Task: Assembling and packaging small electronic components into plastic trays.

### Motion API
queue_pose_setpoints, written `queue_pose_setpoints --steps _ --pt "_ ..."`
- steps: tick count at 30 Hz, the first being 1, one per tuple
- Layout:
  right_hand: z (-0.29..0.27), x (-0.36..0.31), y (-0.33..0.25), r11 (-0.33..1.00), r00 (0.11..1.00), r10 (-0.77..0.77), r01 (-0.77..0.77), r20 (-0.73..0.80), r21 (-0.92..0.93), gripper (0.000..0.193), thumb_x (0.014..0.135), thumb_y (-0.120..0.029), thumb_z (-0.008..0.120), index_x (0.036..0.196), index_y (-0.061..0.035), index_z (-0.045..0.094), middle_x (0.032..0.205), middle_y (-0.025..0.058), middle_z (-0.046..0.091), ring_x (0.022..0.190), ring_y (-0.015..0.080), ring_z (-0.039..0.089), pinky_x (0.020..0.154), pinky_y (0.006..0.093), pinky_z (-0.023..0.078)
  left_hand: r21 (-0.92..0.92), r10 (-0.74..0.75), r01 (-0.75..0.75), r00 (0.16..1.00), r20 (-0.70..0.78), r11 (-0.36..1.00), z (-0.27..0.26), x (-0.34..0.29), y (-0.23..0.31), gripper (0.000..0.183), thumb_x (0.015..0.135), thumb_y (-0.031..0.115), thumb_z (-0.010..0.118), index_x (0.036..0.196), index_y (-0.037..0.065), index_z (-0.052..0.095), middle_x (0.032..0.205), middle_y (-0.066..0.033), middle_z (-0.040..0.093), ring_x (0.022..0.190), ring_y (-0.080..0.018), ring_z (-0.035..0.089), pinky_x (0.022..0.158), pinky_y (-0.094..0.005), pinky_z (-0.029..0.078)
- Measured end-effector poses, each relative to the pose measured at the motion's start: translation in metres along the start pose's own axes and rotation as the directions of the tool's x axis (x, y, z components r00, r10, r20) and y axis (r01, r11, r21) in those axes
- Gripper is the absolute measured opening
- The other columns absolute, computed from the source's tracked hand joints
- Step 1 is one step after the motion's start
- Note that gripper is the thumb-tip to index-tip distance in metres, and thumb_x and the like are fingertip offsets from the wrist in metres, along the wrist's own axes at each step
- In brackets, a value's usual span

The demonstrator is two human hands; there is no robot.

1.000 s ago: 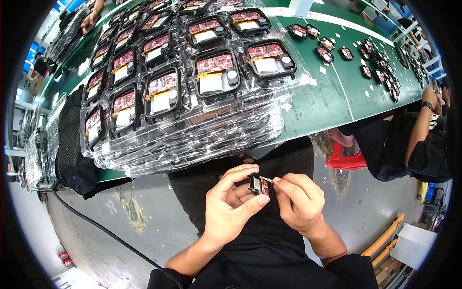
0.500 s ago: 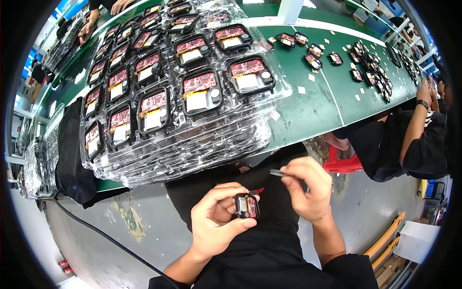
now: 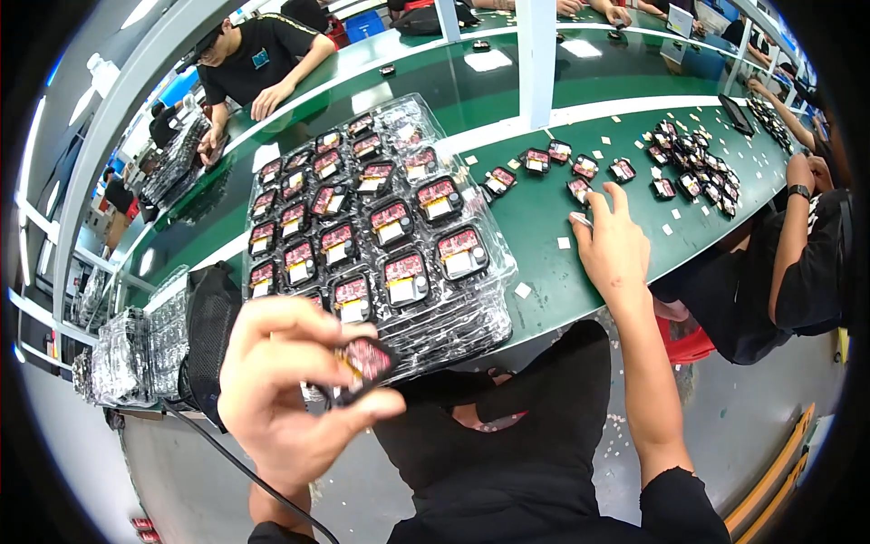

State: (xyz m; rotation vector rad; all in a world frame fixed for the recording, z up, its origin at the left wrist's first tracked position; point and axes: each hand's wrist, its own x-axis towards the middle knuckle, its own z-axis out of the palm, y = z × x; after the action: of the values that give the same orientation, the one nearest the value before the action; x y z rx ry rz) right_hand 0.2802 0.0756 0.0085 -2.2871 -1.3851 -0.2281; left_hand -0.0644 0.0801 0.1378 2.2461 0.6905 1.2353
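Observation:
My left hand (image 3: 290,390), raised in front of the near tray corner, pinches a black smartwatch case (image 3: 366,363) between thumb and fingers. Its red circuit board shows, slightly blurred. Over the green table, my right hand (image 3: 612,240) reaches out, its index finger at another black case (image 3: 577,188) with a red board. A small grey tool tip (image 3: 581,219), resembling tweezers, shows by the right thumb; most of it is hidden. Below the left fingers, a clear plastic tray (image 3: 501,272) holds rows of similar cases with red boards and silver batteries.
More trays are stacked under the filled one. Loose cases (image 3: 693,168) lie heaped at the right, among small pale squares (image 3: 564,243). A white post (image 3: 536,63) rises at the table's far edge. A co-worker (image 3: 263,63) sits across at the left, another person (image 3: 797,245) at the right. A black cable (image 3: 227,456) runs beside my left arm.
My left hand has carried its case left and up toward the tray. The right hand has moved away from my lap to the loose cases on the table. The view has shifted upward.

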Motion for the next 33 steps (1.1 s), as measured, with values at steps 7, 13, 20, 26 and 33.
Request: queue_pose_setpoints --steps 7,13,20,26,33 --pt "0.009 -0.002 0.004 0.998 0.999 -0.011 0.014 -0.052 0.069 0.032 0.092 -0.027 0.07 0.111 -0.0061 0.056 0.12 0.0137 0.062 0.086 0.0385 0.07 0.071 0.0499 0.056 0.355 -0.221 0.178 0.972 0.082 0.918 0.013 0.142 -0.059 0.028 0.082 0.013 0.085 0.094 0.001 0.063 0.084 -0.0027 0.065 0.078 -0.0076 0.061 0.072 -0.0246 0.051" --pt "0.004 -0.003 0.002 0.998 0.998 -0.028 0.031 -0.059 0.061 0.031 0.091 -0.026 0.07 0.109 -0.006 0.055 0.119 0.0141 0.061 0.085 0.0383 0.07 0.07 0.0499 0.056 0.514 -0.079 -0.013 0.985 0.156 0.858 0.043 0.197 -0.129 0.031 0.077 0.021 0.085 0.087 -0.002 0.066 0.081 -0.0123 0.068 0.076 -0.021 0.066 0.074 -0.0344 0.051" --pt "0.002 -0.003 -0.001 0.997 0.996 -0.04 0.046 -0.077 0.067 0.03 0.09 -0.025 0.07 0.109 -0.0067 0.055 0.116 0.0132 0.061 0.083 0.0367 0.07 0.068 0.0496 0.055 0.584 -0.196 0.031 0.955 0.221 0.811 0.058 0.226 -0.156 0.038 0.077 0.031 0.085 0.095 0.0 0.074 0.09 -0.0178 0.074 0.087 -0.0309 0.072 0.08 -0.0403 0.055" --pt "0.004 -0.002 0.001 0.995 0.995 -0.041 0.049 -0.094 0.082 0.03 0.089 -0.024 0.071 0.108 -0.0069 0.055 0.116 0.0129 0.061 0.083 0.0366 0.07 0.069 0.0496 0.055 0.616 -0.392 0.128 0.864 0.315 0.777 0.061 0.224 -0.145 0.044 0.093 0.041 0.069 0.106 0.0 0.076 0.096 -0.0206 0.075 0.092 -0.0309 0.074 0.084 -0.0398 0.055" --pt "0.002 -0.003 0.003 0.989 0.996 -0.036 0.047 -0.077 0.137 0.025 0.088 -0.021 0.072 0.104 -0.0081 0.057 0.114 0.0101 0.063 0.083 0.0376 0.069 0.07 0.0505 0.054 0.651 -0.218 -0.056 0.918 0.333 0.757 0.053 0.209 -0.125 0.034 0.1 0.028 0.057 0.112 -0.001 0.071 0.107 -0.0229 0.072 0.104 -0.0395 0.068 0.094 -0.0458 0.051"
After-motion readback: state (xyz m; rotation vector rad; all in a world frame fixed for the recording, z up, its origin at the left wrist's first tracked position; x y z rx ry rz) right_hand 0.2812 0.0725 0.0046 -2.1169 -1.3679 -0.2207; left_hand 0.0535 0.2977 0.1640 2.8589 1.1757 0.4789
